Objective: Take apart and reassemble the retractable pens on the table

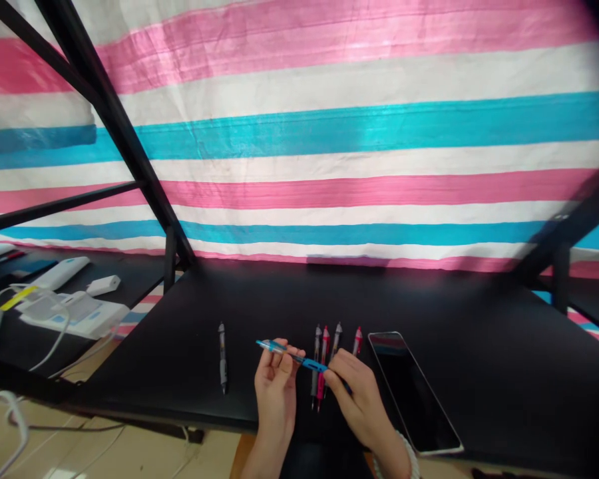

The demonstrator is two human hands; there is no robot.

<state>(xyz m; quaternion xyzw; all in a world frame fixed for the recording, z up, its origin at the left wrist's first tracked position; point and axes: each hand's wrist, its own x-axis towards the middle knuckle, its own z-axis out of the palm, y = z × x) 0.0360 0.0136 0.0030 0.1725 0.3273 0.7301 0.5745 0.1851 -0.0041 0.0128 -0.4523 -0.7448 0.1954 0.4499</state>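
Note:
A blue retractable pen (313,364) is held slantwise above the black table, its clear blue end pointing left. My left hand (278,378) is closed on its middle, thumb and fingers pinching the barrel. At the pen's right end, my right hand (352,389) is closed with its fingertips on the blue grip. Behind my hands lie a red pen (325,346), a grey pen (317,339) and another grey pen (337,336), side by side and partly covered. A second red pen (357,340) shows just beyond my right hand. One grey pen (222,359) lies apart on the left.
A phone (414,392) with a dark screen lies right of my right hand. Black frame bars (114,120) rise at the left, before a striped sheet (359,133). On a neighbouring table at left are a white power strip (87,313) and cables.

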